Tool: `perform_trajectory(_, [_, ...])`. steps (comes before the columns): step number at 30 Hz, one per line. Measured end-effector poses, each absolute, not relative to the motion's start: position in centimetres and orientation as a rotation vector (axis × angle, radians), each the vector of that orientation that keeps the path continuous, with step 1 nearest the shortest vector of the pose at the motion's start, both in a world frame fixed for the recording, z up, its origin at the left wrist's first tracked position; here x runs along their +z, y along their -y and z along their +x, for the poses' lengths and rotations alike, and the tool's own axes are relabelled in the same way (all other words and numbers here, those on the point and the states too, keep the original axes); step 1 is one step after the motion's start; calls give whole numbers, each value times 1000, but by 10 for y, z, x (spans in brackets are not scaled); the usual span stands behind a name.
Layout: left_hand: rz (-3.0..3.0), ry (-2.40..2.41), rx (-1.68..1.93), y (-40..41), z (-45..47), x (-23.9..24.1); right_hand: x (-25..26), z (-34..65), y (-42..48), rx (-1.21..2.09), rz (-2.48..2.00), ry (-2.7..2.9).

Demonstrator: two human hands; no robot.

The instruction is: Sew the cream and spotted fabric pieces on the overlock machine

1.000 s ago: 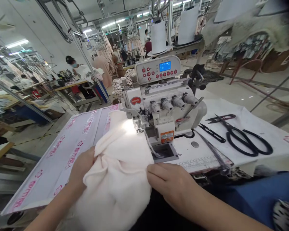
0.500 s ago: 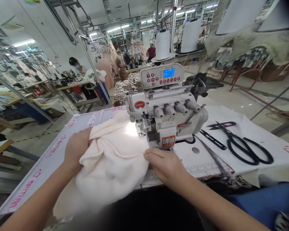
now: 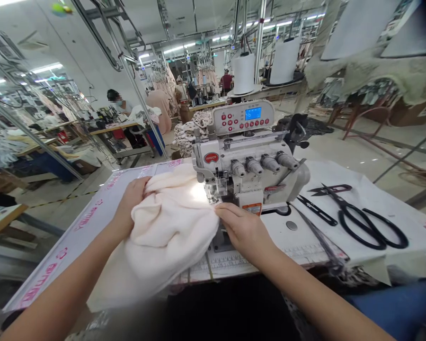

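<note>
A bunched piece of cream fleecy fabric (image 3: 173,227) lies on the machine table, its far edge under the presser foot of the overlock sewing machine (image 3: 248,163). My left hand (image 3: 131,201) grips the fabric's left side, with its fingertips hidden in the folds. Close in front of the presser foot, my right hand (image 3: 246,229) pinches the fabric's right edge between thumb and fingers. The machine's lamp lights the cloth by the needle. Folds hang down over the table's front edge toward my lap.
Right of the machine lie black-handled scissors (image 3: 369,220), black thread snips (image 3: 317,210) and a second pair of snips (image 3: 332,189). White thread cones (image 3: 244,73) stand behind the machine. A co-worker (image 3: 119,104) sits at another table at the back left.
Both hands have moved away from me toward the machine, carrying the fabric along. My right hand is now closer to the presser foot. The camera view has shifted slightly.
</note>
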State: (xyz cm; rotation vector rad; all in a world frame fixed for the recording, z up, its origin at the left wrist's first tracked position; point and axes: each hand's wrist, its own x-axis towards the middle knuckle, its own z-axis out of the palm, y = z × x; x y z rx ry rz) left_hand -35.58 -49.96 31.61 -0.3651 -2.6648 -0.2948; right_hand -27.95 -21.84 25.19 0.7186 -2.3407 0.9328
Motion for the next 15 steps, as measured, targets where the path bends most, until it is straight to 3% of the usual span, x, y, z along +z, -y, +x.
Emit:
perform_trajectory(5, [-672, 2151, -349, 471, -270, 297, 226, -244, 229, 1419, 362, 2252])
perform_trajectory(10, [-1037, 2360, -159, 441, -226, 264, 207, -225, 274, 2205, 277, 2266])
perform_trajectory(15, [-1069, 2368, -161, 454, -248, 271, 202, -231, 302, 2540, 232, 1993])
